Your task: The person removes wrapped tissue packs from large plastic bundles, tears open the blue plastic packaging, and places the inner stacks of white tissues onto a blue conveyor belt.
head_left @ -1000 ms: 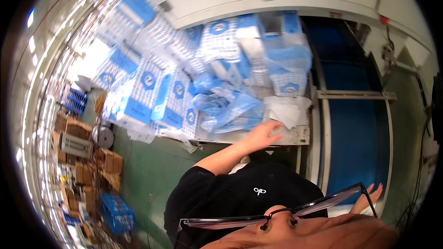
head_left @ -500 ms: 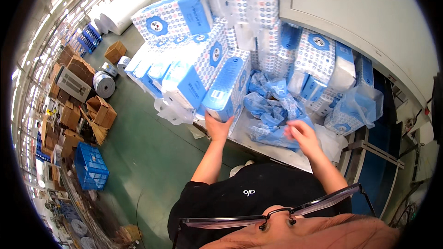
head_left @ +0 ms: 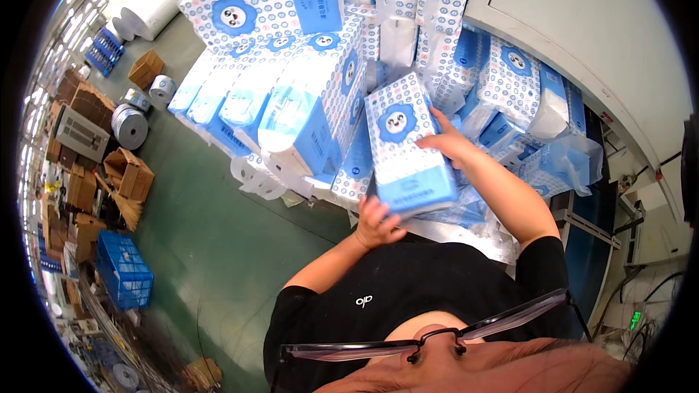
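Note:
A white and blue pack of tissues with a cartoon face printed on it leans at the middle of the bench, in front of the stack. My right hand grips its right edge, the thumb on its front face and the fingers around the side. Below the pack's near blue end is my left hand, its fingers spread and close to the lower left corner; whether they touch cannot be told. Crumpled blue plastic film shows partly behind the pack, mostly hidden by it and my right forearm.
Similar packs are stacked to the left, with one long pack on top. More packs lie at the right beside a pale machine panel. A blue crate and cardboard boxes stand on the green floor.
A tissue pack now stands tilted with its printed face toward me. My right hand has moved from the blue film up to its side; my left hand has shifted slightly right and down.

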`<state>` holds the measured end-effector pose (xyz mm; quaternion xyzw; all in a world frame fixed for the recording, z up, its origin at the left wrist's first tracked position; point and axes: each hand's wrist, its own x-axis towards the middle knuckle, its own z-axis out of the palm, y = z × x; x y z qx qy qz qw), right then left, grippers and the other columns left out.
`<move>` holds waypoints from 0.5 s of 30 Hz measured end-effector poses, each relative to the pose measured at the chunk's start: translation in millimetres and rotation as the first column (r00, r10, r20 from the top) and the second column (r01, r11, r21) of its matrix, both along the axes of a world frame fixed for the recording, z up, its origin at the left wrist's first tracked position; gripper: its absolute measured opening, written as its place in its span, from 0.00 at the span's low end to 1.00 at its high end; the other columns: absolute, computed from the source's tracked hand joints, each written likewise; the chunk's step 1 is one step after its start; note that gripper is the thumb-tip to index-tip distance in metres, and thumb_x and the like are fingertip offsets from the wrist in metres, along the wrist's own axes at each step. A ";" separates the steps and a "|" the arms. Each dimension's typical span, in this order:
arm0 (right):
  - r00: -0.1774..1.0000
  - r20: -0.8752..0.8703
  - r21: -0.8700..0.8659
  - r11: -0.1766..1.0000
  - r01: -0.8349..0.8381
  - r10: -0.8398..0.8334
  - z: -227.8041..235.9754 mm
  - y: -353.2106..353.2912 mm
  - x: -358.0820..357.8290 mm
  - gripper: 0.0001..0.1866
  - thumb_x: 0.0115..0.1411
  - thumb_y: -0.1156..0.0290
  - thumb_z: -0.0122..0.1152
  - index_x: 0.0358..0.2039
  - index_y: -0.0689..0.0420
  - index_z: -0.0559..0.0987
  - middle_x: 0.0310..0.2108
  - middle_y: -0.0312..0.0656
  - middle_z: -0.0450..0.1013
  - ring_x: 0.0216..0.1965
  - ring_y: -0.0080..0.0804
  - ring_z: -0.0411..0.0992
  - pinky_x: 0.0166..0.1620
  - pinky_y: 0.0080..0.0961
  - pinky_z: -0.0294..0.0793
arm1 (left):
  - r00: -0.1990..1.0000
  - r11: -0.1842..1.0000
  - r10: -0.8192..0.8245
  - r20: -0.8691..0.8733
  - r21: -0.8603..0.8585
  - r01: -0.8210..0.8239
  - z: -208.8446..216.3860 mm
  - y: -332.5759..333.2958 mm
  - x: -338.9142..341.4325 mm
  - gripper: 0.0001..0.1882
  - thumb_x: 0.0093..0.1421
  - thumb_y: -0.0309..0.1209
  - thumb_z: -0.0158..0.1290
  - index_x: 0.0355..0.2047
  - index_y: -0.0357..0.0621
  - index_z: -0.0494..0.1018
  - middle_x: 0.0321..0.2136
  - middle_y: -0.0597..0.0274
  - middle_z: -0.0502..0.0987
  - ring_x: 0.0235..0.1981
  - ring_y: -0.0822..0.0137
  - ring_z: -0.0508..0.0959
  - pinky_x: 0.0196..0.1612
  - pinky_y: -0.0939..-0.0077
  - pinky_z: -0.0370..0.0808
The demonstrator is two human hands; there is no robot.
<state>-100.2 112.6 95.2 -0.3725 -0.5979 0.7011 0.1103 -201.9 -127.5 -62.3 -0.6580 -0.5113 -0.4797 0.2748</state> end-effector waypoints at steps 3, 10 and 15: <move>0.977 -0.027 0.285 0.939 -0.194 0.210 26.0 -6.1 42.5 0.52 0.44 0.69 0.73 0.69 0.49 0.56 0.60 0.55 0.61 0.59 0.46 0.63 0.62 0.37 0.61 | 0.862 0.903 -0.407 -0.301 -0.271 0.332 -73.1 1.0 -3.5 0.25 0.54 0.45 0.56 0.53 0.58 0.72 0.57 0.59 0.66 0.63 0.58 0.61 0.66 0.48 0.55; 0.821 0.391 0.643 0.514 -0.568 0.417 17.4 -52.2 145.3 0.46 0.41 0.65 0.76 0.63 0.32 0.68 0.59 0.56 0.58 0.59 0.56 0.60 0.63 0.43 0.58 | 0.857 0.707 -0.303 0.416 -0.505 0.495 -26.9 92.5 16.4 0.27 0.58 0.44 0.51 0.58 0.56 0.70 0.62 0.57 0.64 0.65 0.51 0.60 0.66 0.45 0.53; 0.847 0.518 0.727 0.459 -0.511 0.121 -66.1 -70.1 217.5 0.43 0.42 0.68 0.73 0.61 0.28 0.69 0.59 0.54 0.61 0.57 0.56 0.61 0.58 0.46 0.61 | 0.963 0.506 -0.141 0.230 -0.819 0.270 -89.5 145.2 -14.5 0.20 0.60 0.37 0.54 0.52 0.47 0.74 0.52 0.63 0.77 0.61 0.51 0.66 0.61 0.37 0.54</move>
